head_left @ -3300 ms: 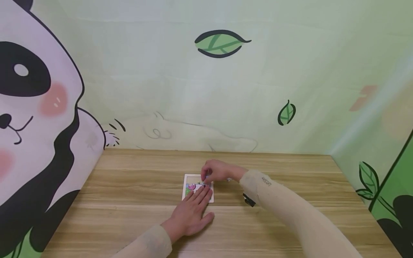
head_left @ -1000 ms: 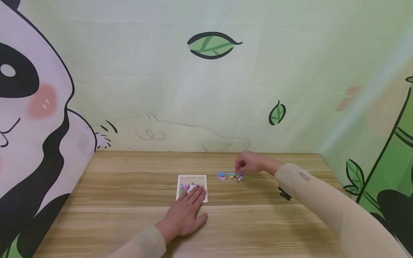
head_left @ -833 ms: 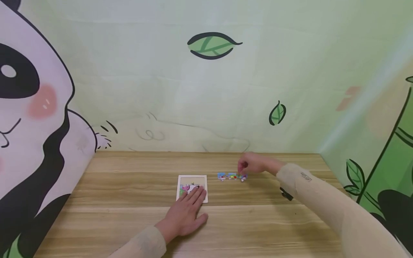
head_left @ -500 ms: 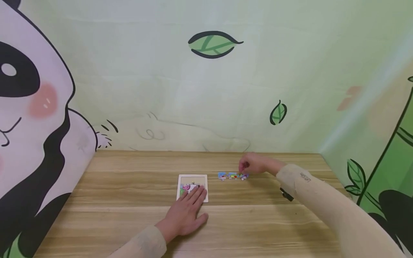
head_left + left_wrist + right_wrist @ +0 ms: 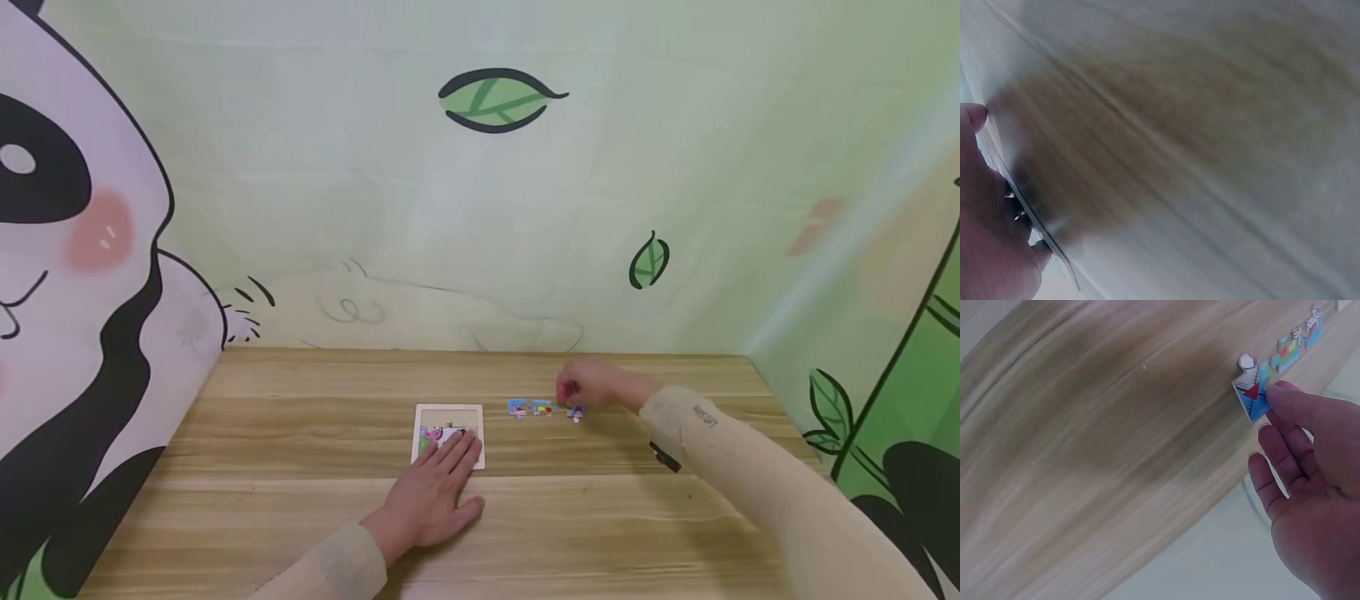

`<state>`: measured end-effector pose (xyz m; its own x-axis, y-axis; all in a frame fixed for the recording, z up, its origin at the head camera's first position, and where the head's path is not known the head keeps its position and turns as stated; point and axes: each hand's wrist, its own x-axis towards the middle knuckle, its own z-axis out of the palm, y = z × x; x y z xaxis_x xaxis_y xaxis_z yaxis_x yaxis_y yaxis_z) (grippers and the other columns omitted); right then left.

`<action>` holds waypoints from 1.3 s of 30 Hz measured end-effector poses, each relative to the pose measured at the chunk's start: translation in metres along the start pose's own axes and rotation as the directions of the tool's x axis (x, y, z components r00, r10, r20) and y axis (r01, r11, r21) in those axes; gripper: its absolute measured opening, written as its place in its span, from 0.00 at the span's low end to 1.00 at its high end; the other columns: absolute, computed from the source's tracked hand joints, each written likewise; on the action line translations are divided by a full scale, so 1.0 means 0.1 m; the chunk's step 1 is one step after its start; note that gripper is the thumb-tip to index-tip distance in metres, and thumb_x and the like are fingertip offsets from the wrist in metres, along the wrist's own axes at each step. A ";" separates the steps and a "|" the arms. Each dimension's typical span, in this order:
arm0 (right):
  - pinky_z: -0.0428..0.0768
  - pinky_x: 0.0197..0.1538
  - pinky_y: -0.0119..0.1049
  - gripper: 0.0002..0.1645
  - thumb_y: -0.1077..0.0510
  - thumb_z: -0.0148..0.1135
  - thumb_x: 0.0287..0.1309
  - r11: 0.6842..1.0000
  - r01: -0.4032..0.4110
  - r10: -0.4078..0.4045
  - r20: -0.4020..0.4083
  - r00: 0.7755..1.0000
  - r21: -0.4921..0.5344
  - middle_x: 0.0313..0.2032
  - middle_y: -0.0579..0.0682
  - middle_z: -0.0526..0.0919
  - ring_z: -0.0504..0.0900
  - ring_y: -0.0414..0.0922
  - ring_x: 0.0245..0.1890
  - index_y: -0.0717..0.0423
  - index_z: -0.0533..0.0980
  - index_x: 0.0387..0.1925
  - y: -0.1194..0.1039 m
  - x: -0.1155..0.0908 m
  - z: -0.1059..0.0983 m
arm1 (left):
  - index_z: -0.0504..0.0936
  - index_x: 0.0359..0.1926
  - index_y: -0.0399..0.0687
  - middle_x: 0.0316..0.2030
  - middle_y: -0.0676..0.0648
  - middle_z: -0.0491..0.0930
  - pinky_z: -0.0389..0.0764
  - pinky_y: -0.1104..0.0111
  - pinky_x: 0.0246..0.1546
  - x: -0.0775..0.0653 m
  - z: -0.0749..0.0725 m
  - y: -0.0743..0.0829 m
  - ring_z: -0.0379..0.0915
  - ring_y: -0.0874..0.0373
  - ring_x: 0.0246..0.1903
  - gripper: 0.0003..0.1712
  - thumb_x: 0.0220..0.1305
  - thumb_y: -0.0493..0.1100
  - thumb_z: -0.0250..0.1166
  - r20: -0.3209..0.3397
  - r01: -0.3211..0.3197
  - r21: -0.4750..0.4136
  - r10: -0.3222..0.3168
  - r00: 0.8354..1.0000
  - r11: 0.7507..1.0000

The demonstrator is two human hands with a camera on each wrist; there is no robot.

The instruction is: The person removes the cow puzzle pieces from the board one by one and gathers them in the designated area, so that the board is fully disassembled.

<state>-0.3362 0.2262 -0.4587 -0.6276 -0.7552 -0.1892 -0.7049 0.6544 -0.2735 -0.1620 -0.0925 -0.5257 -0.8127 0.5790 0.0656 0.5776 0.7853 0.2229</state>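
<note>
My left hand [image 5: 435,496] lies with straight fingers over the lower part of a white-rimmed jigsaw puzzle board [image 5: 480,417]. A pink cartoon figure shows beside the fingertips, and the upper part of the board is bare. In the left wrist view the hand [image 5: 997,219] touches the board's edge. My right hand [image 5: 588,383] pinches a jigsaw puzzle piece [image 5: 1251,390] between thumb and index finger at the right end of a short row. This piece is blue with a red patch. Left of it lie a green-and-yellow puzzle piece [image 5: 542,407] and a blue puzzle piece [image 5: 516,407].
The wooden table [image 5: 300,533] ends at a pale green backdrop [image 5: 337,167] with printed leaves and a large panda [image 5: 120,208]. A black device [image 5: 664,457] sits under the right wrist.
My right hand has left the puzzle board for the loose pieces on the right. During the last second the pinched piece slid slightly right, away from the middle piece. The left hand stays on the board.
</note>
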 end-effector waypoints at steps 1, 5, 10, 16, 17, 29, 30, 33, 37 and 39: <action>0.82 0.46 0.37 0.06 0.70 0.69 0.58 1.000 -0.008 0.008 -0.008 1.000 0.006 0.32 0.47 0.85 0.78 0.38 0.35 0.56 0.84 0.33 0.00 0.01 0.02 | 0.61 0.82 0.37 0.82 0.39 0.59 0.62 0.45 0.78 0.00 -0.01 0.00 0.56 0.42 0.81 0.44 0.80 0.62 0.51 0.002 0.001 -0.003 -0.001 1.000 1.000; 0.83 0.47 0.39 0.06 0.70 0.69 0.59 1.000 -0.018 0.019 -0.041 0.999 0.022 0.33 0.47 0.85 0.79 0.40 0.36 0.57 0.85 0.34 0.00 0.02 0.08 | 0.60 0.83 0.38 0.83 0.39 0.57 0.61 0.46 0.79 0.00 -0.06 0.03 0.54 0.43 0.81 0.44 0.79 0.62 0.52 0.031 0.017 -0.014 -0.017 0.999 1.000; 0.85 0.49 0.40 0.06 0.69 0.70 0.59 0.996 -0.035 0.042 -0.092 0.995 0.080 0.36 0.49 0.87 0.83 0.42 0.39 0.60 0.85 0.38 0.01 0.01 0.13 | 0.60 0.82 0.38 0.83 0.39 0.58 0.61 0.46 0.79 0.00 -0.06 0.02 0.55 0.42 0.81 0.44 0.79 0.62 0.51 0.032 0.015 -0.010 -0.014 0.999 1.000; 0.81 0.45 0.38 0.05 0.66 0.74 0.57 0.993 -0.049 0.060 -0.096 0.994 0.110 0.34 0.49 0.85 0.79 0.41 0.36 0.61 0.84 0.36 0.10 -0.08 0.16 | 0.59 0.83 0.38 0.83 0.40 0.57 0.60 0.47 0.80 0.01 -0.08 0.04 0.53 0.43 0.82 0.44 0.79 0.62 0.51 0.055 0.022 -0.019 -0.021 0.998 1.000; 0.81 0.45 0.38 0.06 0.65 0.75 0.57 0.991 -0.053 0.063 -0.089 0.994 0.120 0.34 0.49 0.85 0.79 0.42 0.36 0.61 0.84 0.36 0.11 -0.10 0.15 | 0.59 0.83 0.38 0.83 0.40 0.57 0.60 0.47 0.80 0.01 -0.08 0.04 0.53 0.43 0.82 0.44 0.79 0.62 0.51 0.055 0.023 -0.019 -0.022 0.998 1.000; 0.78 0.45 0.38 0.11 0.61 0.79 0.57 0.983 -0.083 0.098 -0.083 0.992 0.163 0.34 0.48 0.84 0.77 0.42 0.37 0.60 0.84 0.39 0.09 -0.16 0.17 | 0.60 0.82 0.36 0.82 0.38 0.57 0.60 0.45 0.79 0.00 -0.06 0.02 0.54 0.41 0.81 0.45 0.79 0.62 0.52 0.038 0.018 -0.018 -0.017 0.999 1.000; 0.79 0.45 0.38 0.11 0.61 0.79 0.57 0.982 -0.081 0.096 -0.085 0.992 0.168 0.34 0.49 0.84 0.77 0.43 0.37 0.61 0.84 0.39 0.08 -0.16 0.17 | 0.60 0.82 0.36 0.82 0.38 0.57 0.60 0.45 0.79 0.00 -0.06 0.03 0.54 0.41 0.81 0.45 0.79 0.62 0.52 0.038 0.018 -0.020 -0.017 0.999 1.000; 0.80 0.46 0.40 0.11 0.62 0.79 0.56 0.980 -0.090 0.106 -0.085 0.991 0.179 0.34 0.50 0.84 0.79 0.45 0.38 0.61 0.84 0.39 0.06 -0.17 0.16 | 0.59 0.83 0.37 0.82 0.38 0.58 0.60 0.45 0.79 -0.01 -0.03 0.02 0.54 0.41 0.81 0.45 0.79 0.62 0.51 0.028 0.014 -0.014 -0.013 1.000 1.000; 0.83 0.48 0.43 0.11 0.62 0.77 0.58 0.972 -0.112 0.131 -0.083 0.988 0.205 0.36 0.51 0.86 0.81 0.45 0.39 0.62 0.84 0.40 0.01 -0.15 0.13 | 0.58 0.83 0.38 0.83 0.39 0.56 0.58 0.46 0.80 0.00 0.00 0.01 0.53 0.42 0.82 0.44 0.80 0.62 0.50 0.030 0.021 -0.009 -0.021 0.999 1.000; 0.83 0.48 0.43 0.09 0.62 0.75 0.61 0.967 -0.127 0.148 -0.082 0.986 0.222 0.36 0.50 0.87 0.82 0.44 0.39 0.62 0.84 0.41 -0.02 -0.12 0.11 | 0.57 0.84 0.39 0.83 0.40 0.55 0.57 0.47 0.81 0.00 0.01 0.00 0.51 0.43 0.82 0.44 0.80 0.62 0.49 0.037 0.030 -0.015 -0.030 0.999 0.999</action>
<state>-0.3239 0.2336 -0.4662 -0.7499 -0.6444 -0.1498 -0.5287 0.7199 -0.4497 -0.1618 -0.0920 -0.5264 -0.8261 0.5631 0.0230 0.5515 0.7992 0.2390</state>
